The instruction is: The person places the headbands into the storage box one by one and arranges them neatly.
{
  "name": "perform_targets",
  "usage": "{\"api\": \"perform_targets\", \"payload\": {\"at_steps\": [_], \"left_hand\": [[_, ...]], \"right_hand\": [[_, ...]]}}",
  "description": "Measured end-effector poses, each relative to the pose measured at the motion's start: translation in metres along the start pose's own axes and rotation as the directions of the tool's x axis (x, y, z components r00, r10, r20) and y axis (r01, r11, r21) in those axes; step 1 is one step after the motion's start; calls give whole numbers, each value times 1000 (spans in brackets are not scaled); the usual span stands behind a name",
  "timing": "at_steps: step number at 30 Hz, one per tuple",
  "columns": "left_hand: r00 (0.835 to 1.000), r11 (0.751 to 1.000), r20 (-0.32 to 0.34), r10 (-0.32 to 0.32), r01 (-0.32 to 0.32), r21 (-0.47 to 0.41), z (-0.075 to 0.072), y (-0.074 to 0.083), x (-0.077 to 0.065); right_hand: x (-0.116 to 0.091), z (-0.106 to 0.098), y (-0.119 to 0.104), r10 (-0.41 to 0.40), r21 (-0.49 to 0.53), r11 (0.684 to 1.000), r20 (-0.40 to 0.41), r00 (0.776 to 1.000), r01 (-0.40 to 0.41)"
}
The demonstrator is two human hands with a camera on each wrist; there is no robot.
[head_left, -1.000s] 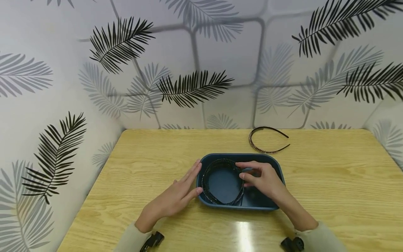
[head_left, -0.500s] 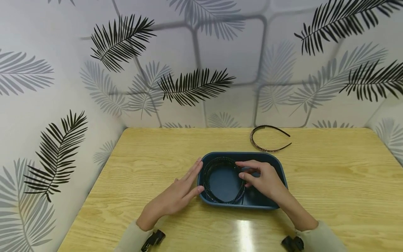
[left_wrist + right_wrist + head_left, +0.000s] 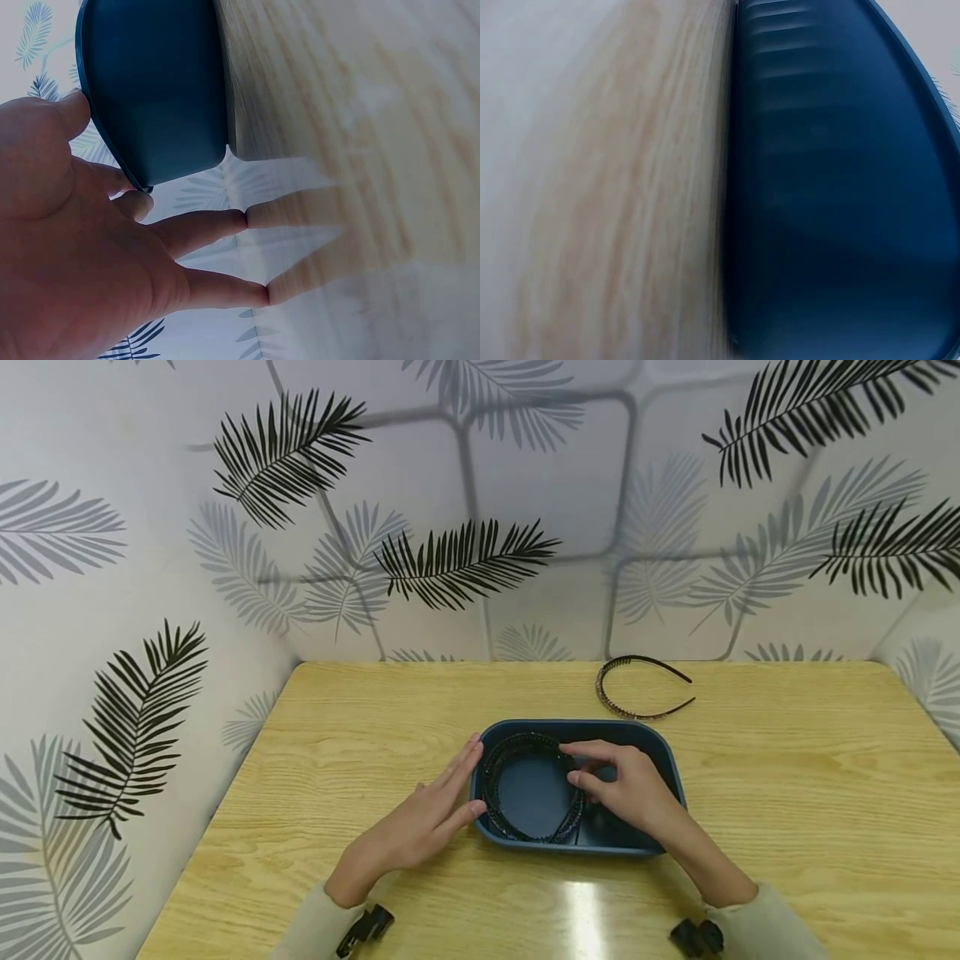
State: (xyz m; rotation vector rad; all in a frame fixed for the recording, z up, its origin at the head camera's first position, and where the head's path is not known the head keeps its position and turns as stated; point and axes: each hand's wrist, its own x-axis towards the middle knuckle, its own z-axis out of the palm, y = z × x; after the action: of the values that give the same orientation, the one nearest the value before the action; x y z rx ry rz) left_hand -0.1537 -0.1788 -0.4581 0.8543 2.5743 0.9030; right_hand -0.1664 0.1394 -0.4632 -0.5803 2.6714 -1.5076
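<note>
A dark blue plastic bin (image 3: 615, 847) stands on the table between my hands. Black headbands (image 3: 492, 789), ringed together with toothed and beaded surfaces, lie in its left half. My right hand (image 3: 630, 787) reaches in over the bin, thumb and index finger pinching the right side of the headbands. Its fingertips are partly hidden, and the right wrist view shows just the bin's outer wall (image 3: 840, 195). Against the bin's left end rests my left hand (image 3: 420, 827), fingers extended. In the left wrist view, that hand's thumb is at the rim and two fingertips (image 3: 259, 295) touch the tabletop.
Behind the bin, a separate beaded headband (image 3: 609, 703) lies on the wooden table (image 3: 360, 727), its ends facing right. A wall with a feather pattern (image 3: 540, 610) rises at the table's back edge. Black wrist devices (image 3: 366, 930) sit by both sleeves.
Both hands keep nearly the same place at the bin. The headbands sit slightly closer together, and the head view has shifted a little.
</note>
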Motion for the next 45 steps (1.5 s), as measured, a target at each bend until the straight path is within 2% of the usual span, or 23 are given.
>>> {"api": "perform_targets", "payload": {"at_steps": [8, 16, 24, 35, 40, 45], "left_hand": [[1000, 1000, 0, 1, -1, 4, -1, 1, 2], [1000, 1000, 0, -4, 4, -2, -1, 1, 1], [1000, 1000, -1, 5, -5, 0, -1, 1, 4], [1000, 1000, -19, -1, 1, -4, 2, 0, 0], [1000, 1000, -23, -1, 1, -4, 3, 0, 0], [1000, 1000, -27, 10, -10, -2, 3, 0, 1]], "right_hand": [[1, -2, -1, 10, -19, 1000, 0, 1000, -10], [0, -2, -1, 63, 58, 996, 21, 998, -64], [-1, -4, 0, 76, 128, 989, 5, 997, -76], [-2, -4, -1, 29, 242, 970, -71, 997, -11], [-1, -11, -2, 7, 253, 967, -115, 993, 23], [-2, -23, -3, 18, 299, 954, -153, 988, 29]]}}
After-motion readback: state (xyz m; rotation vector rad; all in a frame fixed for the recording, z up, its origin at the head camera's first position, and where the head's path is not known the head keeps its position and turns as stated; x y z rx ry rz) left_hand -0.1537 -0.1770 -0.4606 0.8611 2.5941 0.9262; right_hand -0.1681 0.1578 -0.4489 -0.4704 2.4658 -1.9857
